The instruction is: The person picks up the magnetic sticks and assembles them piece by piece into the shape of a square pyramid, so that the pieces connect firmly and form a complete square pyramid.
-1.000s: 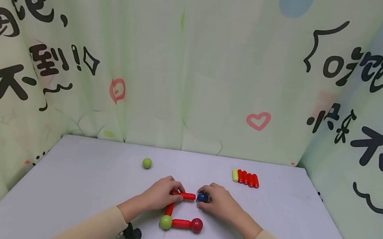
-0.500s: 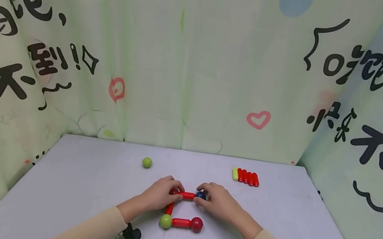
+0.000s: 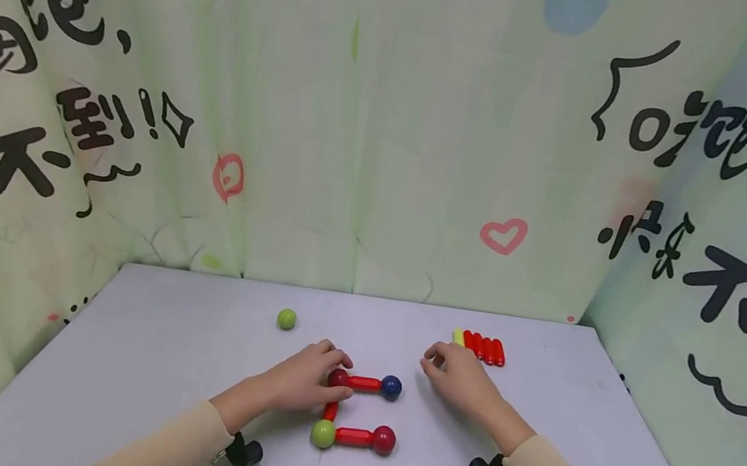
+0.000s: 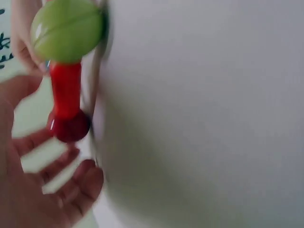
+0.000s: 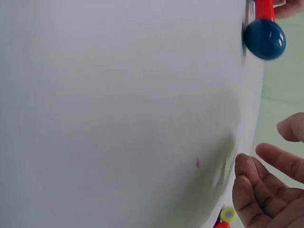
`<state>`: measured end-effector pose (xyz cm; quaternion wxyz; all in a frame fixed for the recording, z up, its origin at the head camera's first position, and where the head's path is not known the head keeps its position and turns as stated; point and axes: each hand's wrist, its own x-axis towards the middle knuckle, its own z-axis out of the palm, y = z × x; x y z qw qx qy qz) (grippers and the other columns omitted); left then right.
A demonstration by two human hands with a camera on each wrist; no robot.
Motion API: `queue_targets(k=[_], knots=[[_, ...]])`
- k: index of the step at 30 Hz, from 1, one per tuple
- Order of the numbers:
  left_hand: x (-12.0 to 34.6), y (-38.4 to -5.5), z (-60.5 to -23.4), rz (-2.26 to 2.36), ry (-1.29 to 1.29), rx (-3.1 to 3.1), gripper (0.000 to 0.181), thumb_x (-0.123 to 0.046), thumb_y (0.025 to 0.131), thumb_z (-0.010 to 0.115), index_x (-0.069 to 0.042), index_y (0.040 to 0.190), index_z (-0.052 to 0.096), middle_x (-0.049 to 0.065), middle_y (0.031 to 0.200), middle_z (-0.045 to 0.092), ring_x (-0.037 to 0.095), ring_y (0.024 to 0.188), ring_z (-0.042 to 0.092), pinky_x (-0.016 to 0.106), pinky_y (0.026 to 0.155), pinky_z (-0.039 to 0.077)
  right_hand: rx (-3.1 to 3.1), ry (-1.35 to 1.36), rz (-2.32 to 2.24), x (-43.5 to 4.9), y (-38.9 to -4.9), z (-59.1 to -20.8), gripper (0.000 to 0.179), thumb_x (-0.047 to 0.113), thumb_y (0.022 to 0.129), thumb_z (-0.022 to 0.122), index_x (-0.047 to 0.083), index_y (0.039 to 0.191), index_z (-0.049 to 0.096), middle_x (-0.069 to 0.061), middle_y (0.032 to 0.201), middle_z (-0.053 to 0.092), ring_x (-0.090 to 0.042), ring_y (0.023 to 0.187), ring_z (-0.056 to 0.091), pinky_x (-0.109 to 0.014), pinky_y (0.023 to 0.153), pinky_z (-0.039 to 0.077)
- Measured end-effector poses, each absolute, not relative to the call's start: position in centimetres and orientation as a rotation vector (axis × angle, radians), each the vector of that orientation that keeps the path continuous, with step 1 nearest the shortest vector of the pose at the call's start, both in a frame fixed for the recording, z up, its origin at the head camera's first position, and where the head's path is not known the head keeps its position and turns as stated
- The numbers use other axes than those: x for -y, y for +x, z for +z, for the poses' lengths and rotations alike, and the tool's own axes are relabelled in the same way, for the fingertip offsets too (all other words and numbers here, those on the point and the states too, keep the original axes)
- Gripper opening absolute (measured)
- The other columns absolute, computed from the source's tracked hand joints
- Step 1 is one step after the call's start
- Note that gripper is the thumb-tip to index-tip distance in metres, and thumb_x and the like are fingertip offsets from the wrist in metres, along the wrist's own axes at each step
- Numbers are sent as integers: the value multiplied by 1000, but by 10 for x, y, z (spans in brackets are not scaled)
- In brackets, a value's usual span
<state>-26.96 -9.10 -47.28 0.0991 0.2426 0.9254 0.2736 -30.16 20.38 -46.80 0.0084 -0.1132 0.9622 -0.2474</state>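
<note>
On the table, red rods and balls are joined in a three-sided figure: a dark red ball (image 3: 338,377), a red rod (image 3: 364,384) reaching a blue ball (image 3: 390,388), a side rod (image 3: 330,410) down to a green ball (image 3: 323,433), and a front rod (image 3: 354,437) ending in another red ball (image 3: 383,439). My left hand (image 3: 305,378) lies around the back left ball with fingers and thumb spread; the left wrist view (image 4: 42,180) shows no firm grip. My right hand (image 3: 461,375), holding nothing and fingers loosely bent, hovers right of the blue ball.
Behind my right hand lies a row of several red rods (image 3: 487,349) with a yellow-green rod (image 3: 458,336) at its left end. A loose green ball (image 3: 286,319) sits at the back left. A printed curtain (image 3: 388,145) hangs beyond the table.
The blue ball came left against the end of the back rod, and my right hand let go of it and moved back right. My left hand's fingers have loosened from the dark red ball.
</note>
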Motion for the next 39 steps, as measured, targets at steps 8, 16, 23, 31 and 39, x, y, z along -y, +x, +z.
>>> queue_targets(k=[8,16,23,31,39], knots=[[107,-267,-461,675,1095,-2550,48,-2,87,70,-29,127,66,0,157,44,22,146,39,50,115,41,-3168,-307,-655,-223,-312,-467,34,15,97,63,-3,126,67,-23,134,58,-37,111,66,-52,96,55],[106,-260,-462,604,1080,-2579,36,-6,85,75,-33,107,68,-1,156,44,24,143,42,44,116,42,-3233,-306,-555,-233,-316,-473,34,13,97,61,-3,127,67,-25,137,59,-42,119,64,-56,97,54],[105,-256,-464,616,1061,-2608,28,-12,86,78,-33,103,67,1,151,49,24,139,44,44,112,46,-3234,-333,-570,-229,-316,-471,9,8,92,69,3,99,73,-16,110,69,-32,96,66,-48,84,57],[102,-253,-468,633,1012,-2630,27,-30,86,84,-33,108,69,-5,136,55,14,123,48,33,101,49,-3098,-228,-679,-221,-310,-468,18,9,88,78,7,95,62,-7,86,64,-20,75,56,-37,72,55],[98,-250,-474,552,964,-2732,35,-45,84,84,-32,113,68,-7,124,56,9,108,48,27,91,49,-3008,-219,-793,-206,-300,-463,17,8,86,77,7,98,65,-7,88,68,-19,77,60,-34,70,56]])
